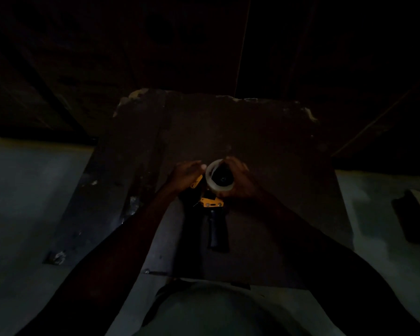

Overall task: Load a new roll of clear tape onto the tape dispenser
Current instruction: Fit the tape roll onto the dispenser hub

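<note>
A yellow and black tape dispenser [212, 202] lies on a dark wooden board [264, 146], its dark handle [217, 232] pointing toward me. A roll of clear tape [212, 183] sits over the dispenser's hub at its far end. My right hand [238, 178] wraps around the roll from the right and top. My left hand [186, 175] rests on the yellow front part of the dispenser, left of the roll, fingers stretched out. The scene is very dim, so fine details of the dispenser are hidden.
The board has ragged far corners and lies over a pale floor [29, 190]. A dark flat object [412, 214] lies at the right edge. Dark wall panels stand behind the board.
</note>
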The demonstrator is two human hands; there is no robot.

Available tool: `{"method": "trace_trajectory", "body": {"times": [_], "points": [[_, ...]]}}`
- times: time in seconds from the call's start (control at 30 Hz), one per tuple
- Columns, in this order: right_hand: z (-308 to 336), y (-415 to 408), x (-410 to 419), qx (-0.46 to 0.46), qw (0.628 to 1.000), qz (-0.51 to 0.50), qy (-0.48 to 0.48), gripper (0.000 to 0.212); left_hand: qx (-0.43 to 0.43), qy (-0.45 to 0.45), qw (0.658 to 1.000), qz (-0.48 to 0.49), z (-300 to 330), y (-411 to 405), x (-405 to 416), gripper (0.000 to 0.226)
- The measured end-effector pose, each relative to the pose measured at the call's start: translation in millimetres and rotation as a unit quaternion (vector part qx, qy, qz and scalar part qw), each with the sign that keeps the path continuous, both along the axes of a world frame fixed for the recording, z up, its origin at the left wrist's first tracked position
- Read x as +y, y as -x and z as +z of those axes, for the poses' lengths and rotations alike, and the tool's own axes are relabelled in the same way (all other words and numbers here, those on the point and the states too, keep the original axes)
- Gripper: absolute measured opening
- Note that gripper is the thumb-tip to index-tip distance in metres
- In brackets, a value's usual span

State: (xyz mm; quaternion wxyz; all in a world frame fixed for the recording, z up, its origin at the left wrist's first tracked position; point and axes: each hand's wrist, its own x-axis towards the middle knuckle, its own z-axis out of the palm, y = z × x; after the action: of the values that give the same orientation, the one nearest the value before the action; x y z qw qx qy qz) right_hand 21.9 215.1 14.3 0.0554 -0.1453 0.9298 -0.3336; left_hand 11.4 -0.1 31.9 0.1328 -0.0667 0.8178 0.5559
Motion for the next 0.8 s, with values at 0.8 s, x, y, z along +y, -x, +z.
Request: {"method": "trace_trajectory", "body": {"times": [0.8], "points": [[-14.9, 9.0, 16.5, -0.352, 0.847, -0.254, 0.307, 0.035, -0.176, -0.178, 0.968, 0.027, -17.1, 3.7, 16.4, 0.027]]}}
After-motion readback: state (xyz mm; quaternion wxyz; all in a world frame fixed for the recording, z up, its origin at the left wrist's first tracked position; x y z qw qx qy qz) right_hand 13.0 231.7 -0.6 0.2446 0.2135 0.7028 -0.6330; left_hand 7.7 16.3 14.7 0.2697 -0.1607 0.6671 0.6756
